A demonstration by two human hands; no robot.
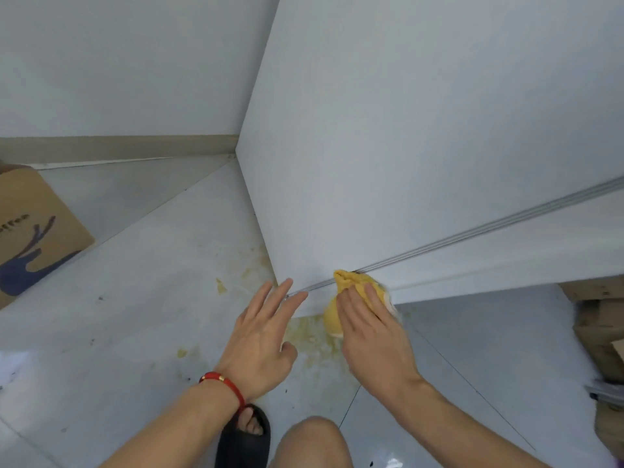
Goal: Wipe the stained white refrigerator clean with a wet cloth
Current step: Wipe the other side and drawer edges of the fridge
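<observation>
The white refrigerator [405,146] fills the upper right of the head view, its lower corner close to the floor. A grey seam [489,228] runs along it between side and door. My right hand [371,336] presses a yellow cloth [351,288] against the lower end of that seam, fingers straight over the cloth. My left hand [263,339] is spread open beside it, fingertips touching the refrigerator's bottom corner. A red bracelet is on my left wrist.
Yellowish stains [314,342] spot the pale floor tiles under and left of the corner. A brown cardboard box [30,231] stands at the far left, more cardboard [601,332] at the right edge. My black sandal [246,434] and knee are at the bottom.
</observation>
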